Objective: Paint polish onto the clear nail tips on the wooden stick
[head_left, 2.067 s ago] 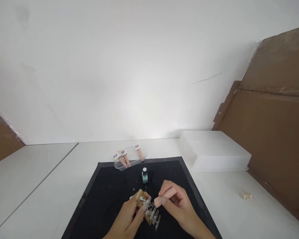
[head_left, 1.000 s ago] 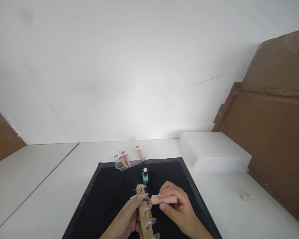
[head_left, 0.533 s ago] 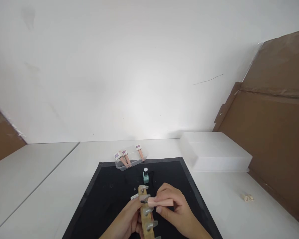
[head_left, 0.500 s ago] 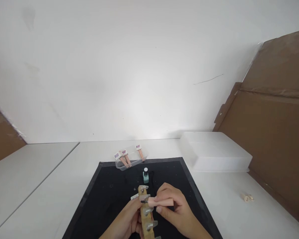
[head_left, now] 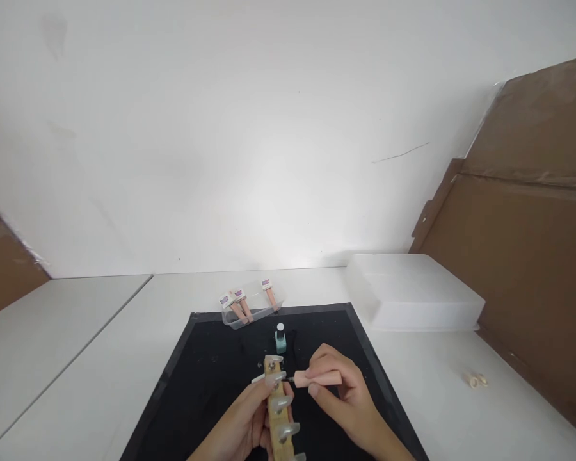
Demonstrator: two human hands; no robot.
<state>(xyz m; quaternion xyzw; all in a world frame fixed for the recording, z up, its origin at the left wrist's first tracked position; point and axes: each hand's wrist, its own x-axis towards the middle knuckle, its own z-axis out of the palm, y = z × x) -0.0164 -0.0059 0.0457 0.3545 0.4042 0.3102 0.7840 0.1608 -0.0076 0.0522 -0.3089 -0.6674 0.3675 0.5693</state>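
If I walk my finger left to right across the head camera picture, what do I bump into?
Brown cardboard → clear tray → pink handle → white box.

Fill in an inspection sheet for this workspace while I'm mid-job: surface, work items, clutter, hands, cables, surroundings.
Surface: black mat on a white table, specks on the mat.
Work items: wooden strip bearing clear tips; pink handle with a thin dark end beside the strip, contact unclear.
Clutter: teal bottle, white cap on; clear tray with three pink, white-tagged pieces; beige rings at right.
Hands: left hand holds the strip; right hand holds the pink handle.
Cables: nothing seen for certain; dark mark by the bottle unclear.
Surroundings: white wall, scuffed; brown cardboard and translucent box at right.
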